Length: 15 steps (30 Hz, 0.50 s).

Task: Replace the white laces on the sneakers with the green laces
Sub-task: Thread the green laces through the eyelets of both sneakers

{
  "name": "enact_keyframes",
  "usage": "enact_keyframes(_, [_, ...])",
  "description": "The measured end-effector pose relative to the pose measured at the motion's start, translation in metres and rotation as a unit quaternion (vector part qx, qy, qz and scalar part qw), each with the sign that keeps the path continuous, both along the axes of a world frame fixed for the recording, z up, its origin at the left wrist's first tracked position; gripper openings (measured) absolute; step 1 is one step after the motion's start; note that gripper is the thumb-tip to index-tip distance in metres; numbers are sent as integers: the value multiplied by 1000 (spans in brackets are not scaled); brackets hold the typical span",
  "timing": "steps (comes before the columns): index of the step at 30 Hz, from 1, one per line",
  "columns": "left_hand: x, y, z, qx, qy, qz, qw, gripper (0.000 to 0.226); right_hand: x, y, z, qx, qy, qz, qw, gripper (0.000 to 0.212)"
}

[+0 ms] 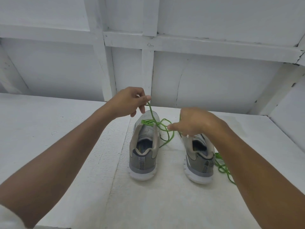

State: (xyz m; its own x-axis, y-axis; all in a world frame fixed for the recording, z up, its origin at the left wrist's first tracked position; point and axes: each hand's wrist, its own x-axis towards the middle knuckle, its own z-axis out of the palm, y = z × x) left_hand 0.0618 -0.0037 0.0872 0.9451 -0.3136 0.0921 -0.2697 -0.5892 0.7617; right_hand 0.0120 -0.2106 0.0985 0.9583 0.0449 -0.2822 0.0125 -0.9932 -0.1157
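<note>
Green lace [149, 122] crosses the front of the left sneaker [143, 151], toe pointing away from us. Our left hand [130, 101] pinches one end above it, and our right hand [194, 123] pinches the other strand just to the right.

**Bench Layout**

Left sneaker [144, 146] and right sneaker [198, 159]: side by side on bench [66, 116], apart, heels nearest, toes toward wall [214, 76] behind bench. Threaded lace [162, 125]: across front of left sneaker, trailing down into gap between both sneakers. Loose lace [224, 170]: on bench, just right of right sneaker's heel. Left hand [130, 100]: above left sneaker's toe, pinching threaded lace. Right hand [194, 123]: above front of right sneaker, fingers [172, 127] pinching threaded lace over gap.
</note>
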Motion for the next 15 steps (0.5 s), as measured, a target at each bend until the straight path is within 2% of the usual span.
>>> enact_keyframes(2, [0, -4, 3, 2, -3, -4, 1000, 34, -1, 5, 6, -4, -42, -7, 999, 48])
enact_keyframes(4, [1, -7, 5, 3, -13, -2, 1000, 33, 0, 8, 9, 32, -96, -13, 995, 38])
enact_keyframes(7, [2, -9, 8, 8, -46, 7, 999, 34, 6, 7, 8, 188, -159, -18, 969, 24])
enact_keyframes(11, [1, -13, 15, -3, -61, 5, 998, 35, 12, 9, 3, 408, -114, 13, 906, 28])
enact_keyframes(15, [0, -16, 17, -2, -74, -8, 997, 34, 13, 15, -4, 505, -101, -8, 857, 12])
